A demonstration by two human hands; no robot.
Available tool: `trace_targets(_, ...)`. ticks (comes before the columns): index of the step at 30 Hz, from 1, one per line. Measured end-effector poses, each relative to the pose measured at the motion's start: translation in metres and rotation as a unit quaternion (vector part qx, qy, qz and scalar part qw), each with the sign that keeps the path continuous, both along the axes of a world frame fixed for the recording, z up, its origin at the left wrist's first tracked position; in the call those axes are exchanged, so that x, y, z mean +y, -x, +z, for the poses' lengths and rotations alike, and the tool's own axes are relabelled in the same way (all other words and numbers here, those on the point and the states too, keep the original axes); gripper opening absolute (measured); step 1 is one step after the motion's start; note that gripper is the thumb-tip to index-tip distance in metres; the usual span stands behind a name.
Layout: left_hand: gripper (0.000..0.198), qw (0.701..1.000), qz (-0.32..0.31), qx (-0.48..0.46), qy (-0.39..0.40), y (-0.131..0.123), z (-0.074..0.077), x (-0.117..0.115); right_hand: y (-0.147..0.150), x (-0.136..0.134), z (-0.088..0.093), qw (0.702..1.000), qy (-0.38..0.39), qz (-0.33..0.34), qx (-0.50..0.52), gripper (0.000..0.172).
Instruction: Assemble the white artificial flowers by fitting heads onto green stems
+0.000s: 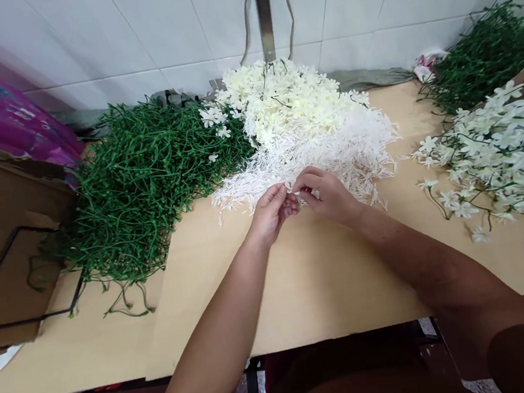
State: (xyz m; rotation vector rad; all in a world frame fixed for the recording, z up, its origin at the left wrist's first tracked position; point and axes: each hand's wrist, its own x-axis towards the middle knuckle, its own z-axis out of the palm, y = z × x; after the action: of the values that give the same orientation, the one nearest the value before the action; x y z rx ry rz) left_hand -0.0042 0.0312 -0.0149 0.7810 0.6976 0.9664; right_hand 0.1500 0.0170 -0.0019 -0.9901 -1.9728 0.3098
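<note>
Between my two hands is a small white artificial flower [289, 188], pinched by the fingertips of my left hand [274, 210]. My right hand [323, 192] is closed in a pinch right beside it; its fingertips meet the flower's edge, and any small part in them is too tiny to make out. Just behind both hands spreads a pile of thin white plastic pieces [305, 154]. On top of and behind that pile lies a heap of cream-white flower heads [289, 97].
Green plastic stems [141, 175] are heaped to the left, beside a cardboard box [1, 229] and a black wire frame [19, 321]. Finished-looking white flowers on stems [512, 159] lie at right, with more green stems [492, 57] behind. A tiled wall [216, 19] closes off the back.
</note>
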Motion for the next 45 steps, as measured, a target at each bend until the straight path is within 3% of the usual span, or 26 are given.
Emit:
trace_targets(5, 0.038, 1.000, 0.005, 0.016, -0.007, -0.001, 0.003, -0.001, -0.002, 0.000, 0.004, 0.995, 0.079, 0.005, 0.058, 0.008)
trace_targets(11, 0.039, 0.999, 0.029, 0.024, -0.029, -0.004, 0.001, -0.001, -0.007, -0.001, 0.017, 0.980, 0.157, -0.039, 0.116, 0.004)
trace_targets(21, 0.029, 0.986, 0.097, 0.112, -0.079, -0.006, 0.001, -0.002, 0.008, -0.012, 0.020, 0.969, 0.219, -0.088, 0.070, 0.013)
trace_targets(30, 0.022, 0.967, 0.106, 0.189, -0.138, -0.007, -0.002, -0.005, 0.009, -0.011, 0.013, 0.972, 0.172, -0.153, 0.038, 0.014)
trace_targets(45, 0.021, 0.942, 0.100, 0.248, -0.201, -0.006, -0.010, -0.005, 0.013, -0.010, -0.003, 0.984, 0.063, -0.153, -0.066, 0.017)
